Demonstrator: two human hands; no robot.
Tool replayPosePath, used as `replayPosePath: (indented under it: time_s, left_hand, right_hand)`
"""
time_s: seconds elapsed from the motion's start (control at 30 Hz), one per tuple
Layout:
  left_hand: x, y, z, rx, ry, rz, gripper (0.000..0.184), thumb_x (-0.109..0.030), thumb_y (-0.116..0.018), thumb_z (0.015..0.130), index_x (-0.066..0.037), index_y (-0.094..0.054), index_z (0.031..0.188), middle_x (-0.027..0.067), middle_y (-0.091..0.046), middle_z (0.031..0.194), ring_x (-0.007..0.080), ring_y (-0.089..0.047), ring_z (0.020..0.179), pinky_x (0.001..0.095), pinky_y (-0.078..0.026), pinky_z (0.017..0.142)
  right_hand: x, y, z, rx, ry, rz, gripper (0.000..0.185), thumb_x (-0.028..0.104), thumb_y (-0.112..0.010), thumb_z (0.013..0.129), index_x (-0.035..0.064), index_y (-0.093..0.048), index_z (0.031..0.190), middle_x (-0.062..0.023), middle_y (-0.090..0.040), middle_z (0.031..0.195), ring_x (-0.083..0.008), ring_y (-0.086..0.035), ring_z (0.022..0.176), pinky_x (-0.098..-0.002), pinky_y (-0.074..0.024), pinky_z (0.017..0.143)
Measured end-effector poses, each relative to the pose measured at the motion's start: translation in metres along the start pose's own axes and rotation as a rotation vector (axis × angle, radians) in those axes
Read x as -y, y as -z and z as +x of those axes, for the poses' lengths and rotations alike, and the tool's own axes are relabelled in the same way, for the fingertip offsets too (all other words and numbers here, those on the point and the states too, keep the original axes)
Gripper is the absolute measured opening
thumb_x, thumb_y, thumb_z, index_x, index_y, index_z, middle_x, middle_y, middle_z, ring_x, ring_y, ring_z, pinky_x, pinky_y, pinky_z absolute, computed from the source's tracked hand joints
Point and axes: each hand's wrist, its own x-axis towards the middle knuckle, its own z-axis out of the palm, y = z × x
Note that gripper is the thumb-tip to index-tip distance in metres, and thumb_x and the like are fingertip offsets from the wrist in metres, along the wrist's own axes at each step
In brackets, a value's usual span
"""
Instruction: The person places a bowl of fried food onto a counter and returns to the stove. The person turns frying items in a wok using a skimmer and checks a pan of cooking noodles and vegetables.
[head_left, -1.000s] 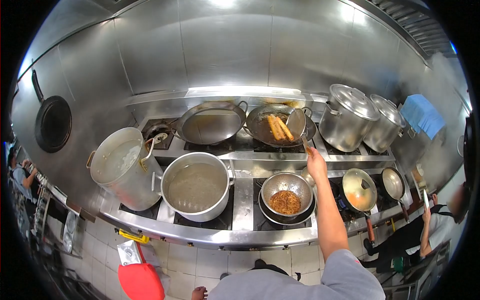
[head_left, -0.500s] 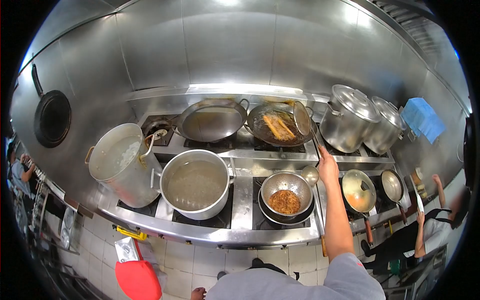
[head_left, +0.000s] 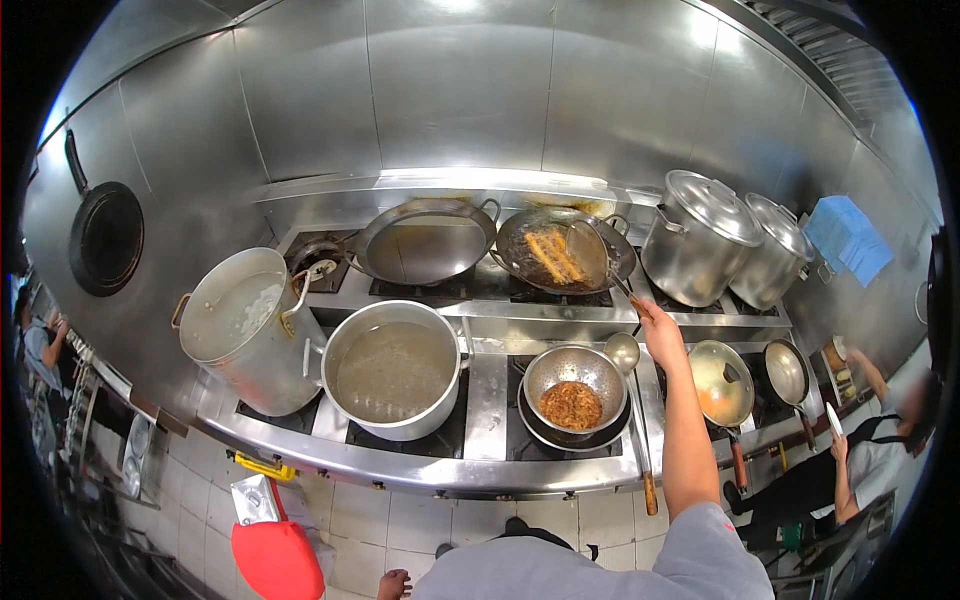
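My right hand (head_left: 660,332) is closed around the handle of a skimmer (head_left: 587,250). The skimmer's round mesh head dips into the right-hand back wok (head_left: 520,228), against the right side of golden fried sticks (head_left: 553,256) lying in dark oil. My left hand (head_left: 395,584) hangs low at the bottom edge, fingers loosely bent and apart, holding nothing visible. Below my right forearm, a ladle (head_left: 622,351) rests with its bowl by a perforated strainer bowl (head_left: 548,368). Browned fried bits (head_left: 571,405) lie in that bowl, which sits over a dark pan.
A second wok (head_left: 420,240), a large pot of liquid (head_left: 392,365) and a tall stockpot (head_left: 250,350) stand left. Lidded pots (head_left: 690,250) stand back right, frying pans (head_left: 720,385) in front of them. A co-worker (head_left: 860,450) holds something white at far right.
My right hand has moved slightly down and right. The skimmer head has swung from upright at the wok's right edge down into the oil beside the fried sticks, which have shifted slightly.
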Motion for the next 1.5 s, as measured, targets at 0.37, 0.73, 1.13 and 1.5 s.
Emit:
replayPosePath:
  time_s: [0.37,0.73,1.13,1.5]
  left_hand:
    - [0.010,0.002,-0.002,-0.038,-0.003,-0.005,0.023,-0.020,-0.062,0.080,-0.001,-0.064,0.093,0.0066,-0.064,0.082,0.0179,-0.058,0.075,0.0318,-0.047,0.066]
    - [0.020,-0.003,0.002,-0.047,0.004,0.007,0.020,-0.017,-0.061,0.081,0.000,-0.065,0.092,0.0070,-0.064,0.079,0.0154,-0.058,0.071,0.0301,-0.048,0.065]
    - [0.020,0.002,0.002,-0.044,-0.143,0.082,0.022,-0.018,-0.062,0.081,0.001,-0.065,0.091,0.0069,-0.065,0.079,0.0145,-0.058,0.070,0.0296,-0.048,0.064]
    - [0.023,0.002,0.002,-0.043,-0.062,0.095,0.023,-0.021,-0.064,0.080,0.000,-0.065,0.090,0.0055,-0.064,0.077,0.0138,-0.058,0.069,0.0286,-0.048,0.064]
  right_hand:
    - [-0.020,-0.044,0.039,0.214,-0.346,0.687,0.045,0.010,-0.049,0.084,0.0027,-0.041,0.128,0.0025,-0.046,0.064,-0.0054,-0.035,0.044,-0.0205,-0.0287,0.039]
    - [-0.007,-0.053,0.012,0.129,-0.557,1.212,0.034,0.010,-0.044,0.087,0.0039,-0.044,0.120,0.0002,-0.044,0.067,-0.0053,-0.031,0.045,-0.0198,-0.0263,0.039]
    - [0.021,-0.041,-0.006,-0.201,-0.032,0.081,0.035,0.012,-0.047,0.085,0.0052,-0.051,0.120,-0.0191,-0.060,0.102,-0.0327,-0.058,0.095,-0.0378,-0.0446,0.082]
    - [0.003,-0.003,-0.005,-0.107,-0.014,0.080,0.036,0.012,-0.048,0.085,0.0051,-0.052,0.120,-0.0197,-0.057,0.111,-0.0318,-0.055,0.104,-0.0356,-0.0423,0.088]
